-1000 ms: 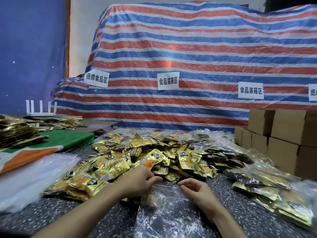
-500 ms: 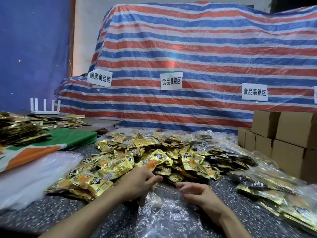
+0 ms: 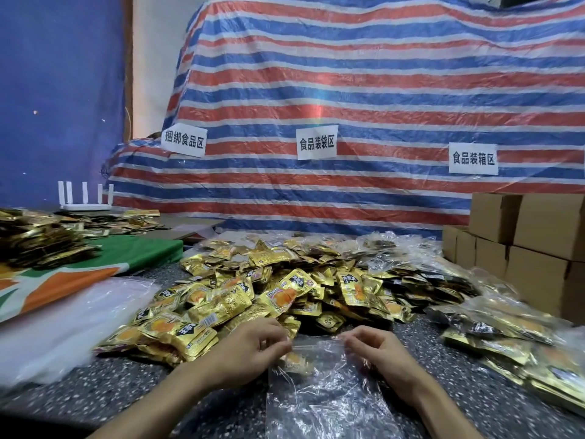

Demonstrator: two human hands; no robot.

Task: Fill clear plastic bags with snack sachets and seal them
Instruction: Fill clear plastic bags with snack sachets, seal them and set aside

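Note:
A clear plastic bag (image 3: 326, 394) lies on the speckled table (image 3: 120, 388) in front of me, its mouth towards the sachet pile. My left hand (image 3: 250, 350) pinches the left end of the bag's top edge. My right hand (image 3: 380, 346) pinches the right end of the same edge. A gold sachet (image 3: 296, 362) shows through the bag near its top. Behind the hands spreads a big heap of gold snack sachets (image 3: 278, 289).
Filled clear bags (image 3: 506, 337) are stacked on the right, and brown cartons (image 3: 531, 245) stand behind them. A stack of empty clear bags (image 3: 63, 324) lies left, beside a green and orange cloth (image 3: 95, 264) with more sachets (image 3: 41, 239). A striped tarpaulin (image 3: 348, 106) rises behind.
Both hands have drawn apart along the bag's top edge, stretching the mouth flat. The view has shifted slightly.

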